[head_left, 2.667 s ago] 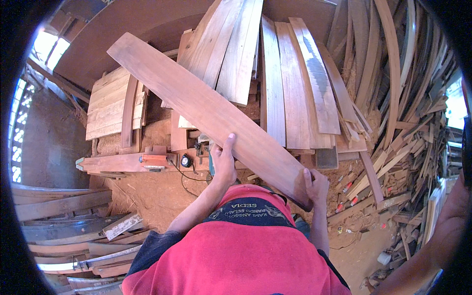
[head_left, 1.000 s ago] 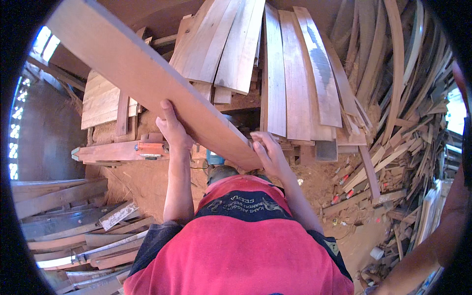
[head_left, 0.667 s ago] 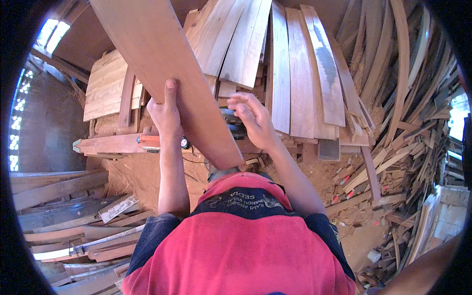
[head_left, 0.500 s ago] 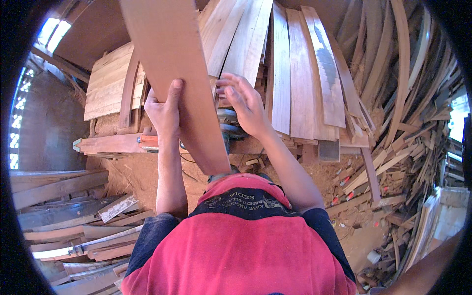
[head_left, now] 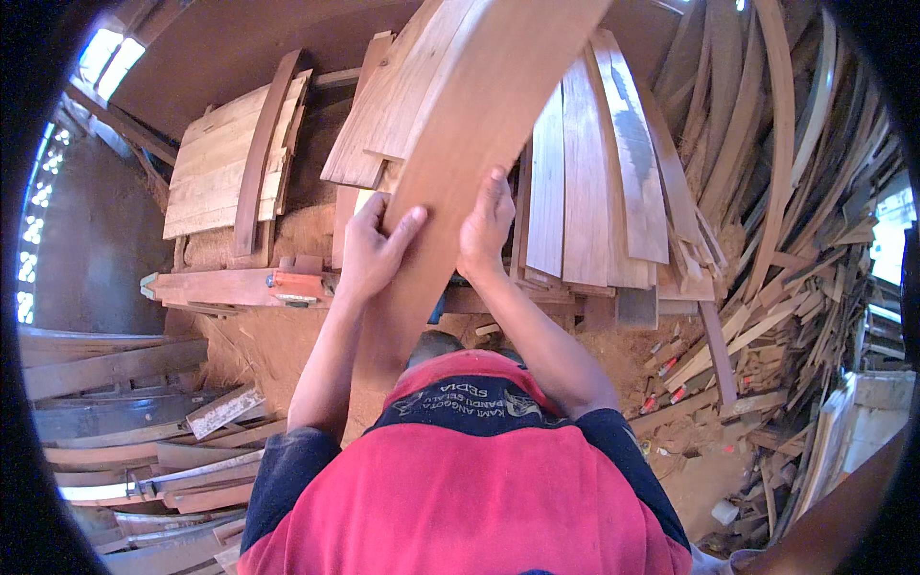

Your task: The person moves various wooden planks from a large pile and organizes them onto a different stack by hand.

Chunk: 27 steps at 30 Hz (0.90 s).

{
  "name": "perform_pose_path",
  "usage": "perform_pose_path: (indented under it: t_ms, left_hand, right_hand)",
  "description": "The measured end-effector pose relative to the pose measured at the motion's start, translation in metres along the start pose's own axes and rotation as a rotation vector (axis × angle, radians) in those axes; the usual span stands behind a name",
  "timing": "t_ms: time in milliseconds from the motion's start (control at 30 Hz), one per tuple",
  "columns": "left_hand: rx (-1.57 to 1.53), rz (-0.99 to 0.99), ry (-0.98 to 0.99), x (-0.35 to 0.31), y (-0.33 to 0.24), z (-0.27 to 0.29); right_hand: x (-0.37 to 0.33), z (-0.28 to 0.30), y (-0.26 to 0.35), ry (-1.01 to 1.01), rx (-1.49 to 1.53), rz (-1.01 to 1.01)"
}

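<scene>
A long, wide wooden board (head_left: 466, 134) slants across the front of me, its upper end leaning to the right and its lower end near my chest. My left hand (head_left: 377, 247) grips its left edge, thumb on the broad face and fingers partly hidden. On the opposite edge, my right hand (head_left: 486, 228) is closed along the wood, with some fingers out of sight behind it. Beneath and beyond the board lie loose pale planks (head_left: 407, 91), partly covered by it.
More planks (head_left: 585, 182) lie side by side at the right of the bench. An orange tool (head_left: 297, 284) rests on a beam (head_left: 216, 287) at the left. Stacked timber (head_left: 125, 455) fills the lower left, and offcuts (head_left: 767, 335) pile up at the right.
The board's upper end has swung to the right. My right hand, earlier apart from it with fingers spread, has come onto its right edge. My left hand has shifted right and nearer.
</scene>
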<state>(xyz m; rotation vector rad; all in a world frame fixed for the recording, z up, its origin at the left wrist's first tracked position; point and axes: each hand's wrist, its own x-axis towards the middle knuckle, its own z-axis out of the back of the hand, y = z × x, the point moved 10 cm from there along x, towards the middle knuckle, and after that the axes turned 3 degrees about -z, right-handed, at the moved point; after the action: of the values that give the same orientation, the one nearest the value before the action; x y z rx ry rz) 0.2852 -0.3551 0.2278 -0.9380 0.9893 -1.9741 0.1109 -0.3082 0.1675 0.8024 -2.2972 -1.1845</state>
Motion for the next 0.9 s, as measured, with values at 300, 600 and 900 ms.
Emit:
perform_pose_path:
  t_ms: [300,600,900]
  left_hand:
    - [0.035,0.334,0.430,-0.105,0.108,0.091]
    - [-0.255,0.541,0.840,-0.183,0.081,0.041]
    - [-0.360,0.663,0.986,-0.206,0.085,0.009]
  right_hand:
    - [0.003,0.091,-0.034,-0.194,0.236,-0.355]
    - [-0.034,0.171,-0.089,-0.373,0.383,-0.603]
    - [-0.021,0.196,-0.125,-0.225,0.729,-0.573]
